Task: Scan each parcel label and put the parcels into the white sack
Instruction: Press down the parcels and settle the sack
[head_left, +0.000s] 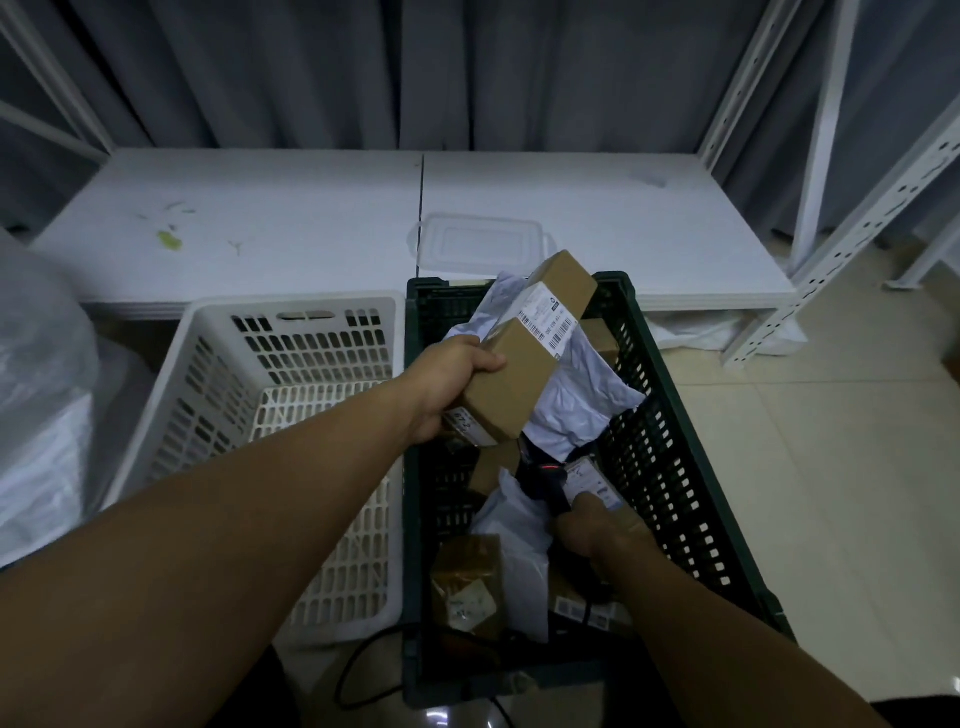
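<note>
1. The table (260, 234) spans the back. A clear lid (483, 241) lies on it, and nothing there belongs to the task.
2. The green crate (670, 415) stands on the floor below the table edge. It holds the unscanned parcels: grey mailers and small cartons.
3. The white basket (218, 364) sits touching the crate's left side.
4. A pale, bulky plastic mass (36, 364) fills the left edge. It may be the white sack, though I cannot tell for sure.
5. The box (524, 358), a long brown carton, is held tilted above the crate with its label face up.
6. The left hand (457, 384) grasps the box near its lower end, thumb on top and fingers wrapped beneath.
7. The right hand (592, 530) is clenched round the scanner (550, 483), low in the crate. The red light glows and the nose points up toward the box.
8. The label (545, 317) is white with barcodes and digit strings too small to read. A sticker on the near end bears digits I cannot make out.
9. Judged step: scanning this box. Next, the beam needs lining up on the barcode, and then the box must swing left to the sack.
</note>
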